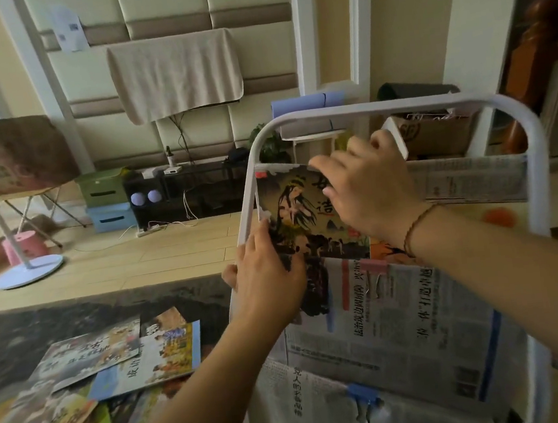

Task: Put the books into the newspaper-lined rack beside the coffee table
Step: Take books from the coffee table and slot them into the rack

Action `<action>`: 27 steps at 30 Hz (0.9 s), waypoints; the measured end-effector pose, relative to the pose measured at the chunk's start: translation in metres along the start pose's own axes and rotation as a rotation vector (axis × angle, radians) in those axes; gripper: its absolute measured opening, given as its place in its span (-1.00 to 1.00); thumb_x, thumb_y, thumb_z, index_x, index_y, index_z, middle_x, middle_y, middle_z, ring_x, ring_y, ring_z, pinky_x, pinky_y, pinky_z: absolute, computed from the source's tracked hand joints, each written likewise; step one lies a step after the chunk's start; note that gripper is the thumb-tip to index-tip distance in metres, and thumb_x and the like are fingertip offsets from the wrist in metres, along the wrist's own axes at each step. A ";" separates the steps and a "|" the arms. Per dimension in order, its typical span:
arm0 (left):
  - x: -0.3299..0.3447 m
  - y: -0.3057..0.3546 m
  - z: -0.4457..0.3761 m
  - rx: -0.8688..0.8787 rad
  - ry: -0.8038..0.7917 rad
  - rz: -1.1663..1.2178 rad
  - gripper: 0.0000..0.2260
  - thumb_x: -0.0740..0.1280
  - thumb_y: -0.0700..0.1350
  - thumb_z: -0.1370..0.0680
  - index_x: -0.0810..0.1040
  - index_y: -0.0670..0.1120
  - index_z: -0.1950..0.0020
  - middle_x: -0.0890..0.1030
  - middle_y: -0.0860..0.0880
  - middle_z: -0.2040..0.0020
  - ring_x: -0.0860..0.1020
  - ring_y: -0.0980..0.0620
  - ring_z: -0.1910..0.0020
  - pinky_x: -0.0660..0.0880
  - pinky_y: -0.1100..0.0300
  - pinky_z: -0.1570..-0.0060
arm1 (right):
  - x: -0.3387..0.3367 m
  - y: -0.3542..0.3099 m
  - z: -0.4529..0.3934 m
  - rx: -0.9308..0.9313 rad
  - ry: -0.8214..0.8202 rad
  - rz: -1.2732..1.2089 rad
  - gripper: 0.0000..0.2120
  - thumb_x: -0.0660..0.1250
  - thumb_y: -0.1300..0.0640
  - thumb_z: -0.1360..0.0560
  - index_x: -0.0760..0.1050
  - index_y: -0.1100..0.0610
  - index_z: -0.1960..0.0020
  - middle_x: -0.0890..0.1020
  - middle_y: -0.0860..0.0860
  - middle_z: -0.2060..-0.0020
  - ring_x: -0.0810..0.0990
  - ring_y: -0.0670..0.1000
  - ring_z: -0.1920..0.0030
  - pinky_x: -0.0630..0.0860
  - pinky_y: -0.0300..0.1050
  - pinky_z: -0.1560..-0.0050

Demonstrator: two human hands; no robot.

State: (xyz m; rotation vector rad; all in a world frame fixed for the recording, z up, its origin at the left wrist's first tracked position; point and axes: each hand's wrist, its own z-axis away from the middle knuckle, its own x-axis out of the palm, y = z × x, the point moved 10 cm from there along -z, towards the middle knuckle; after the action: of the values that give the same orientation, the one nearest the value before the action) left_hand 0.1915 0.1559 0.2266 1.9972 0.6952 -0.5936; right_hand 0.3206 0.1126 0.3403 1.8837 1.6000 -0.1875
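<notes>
Dark marble coffee table [25, 338] at near left w/ several picture books [114, 363] scattered flat, overlapping. White-framed rack [537, 163] just right of it, lined w/ newspaper [403, 329]; an illustrated book [299, 209] stands in its upper tier.

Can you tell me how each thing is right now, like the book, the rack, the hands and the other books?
Book: upright, partly lowered into the rack, held by both hands.
Left hand: grips the book's lower left edge.
Right hand: fingers curled over the book's top edge.
Rack: standing, lined with newspaper.
Blue clip: clamped on the newspaper.
Pink clip: clamped on the newspaper.
Other books: lying flat, overlapping, on the coffee table.
</notes>
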 end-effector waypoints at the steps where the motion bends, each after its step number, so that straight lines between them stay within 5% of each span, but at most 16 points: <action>1: 0.002 0.000 0.001 0.011 0.008 -0.031 -0.37 0.25 0.12 -0.56 0.07 0.05 -0.56 0.32 0.07 -0.47 0.22 0.02 -0.45 0.15 -0.13 -0.44 | 0.003 -0.003 0.004 0.004 -0.012 0.019 -0.67 0.33 0.09 -0.50 0.51 0.10 -0.25 0.68 0.06 0.10 0.54 0.16 0.02 0.35 0.07 -0.02; 7: 0.015 -0.005 0.004 0.009 0.000 -0.184 -0.33 0.07 0.35 -0.54 0.02 0.06 -0.54 0.32 0.04 -0.46 0.14 -0.05 -0.46 0.22 -0.18 -0.37 | 0.027 -0.014 0.025 0.015 -0.156 0.017 -0.64 0.37 -0.09 -0.46 0.57 0.07 -0.17 0.63 0.05 -0.04 0.50 0.16 -0.09 0.35 0.14 -0.11; 27: 0.015 -0.010 0.004 -0.003 -0.082 -0.360 -0.37 -0.03 0.39 -0.54 0.17 0.07 -0.51 0.35 0.00 -0.41 0.18 -0.09 -0.39 0.15 -0.14 -0.31 | 0.033 -0.018 0.028 0.007 -0.295 0.079 -0.54 0.35 -0.14 -0.48 0.48 -0.02 -0.34 0.54 0.05 -0.16 0.42 0.17 -0.19 0.33 0.14 -0.14</action>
State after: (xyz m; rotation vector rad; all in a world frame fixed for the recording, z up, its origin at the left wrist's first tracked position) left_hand 0.1951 0.1601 0.2090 1.8447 1.0128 -0.8802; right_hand 0.3205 0.1254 0.2953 1.8238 1.3261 -0.4175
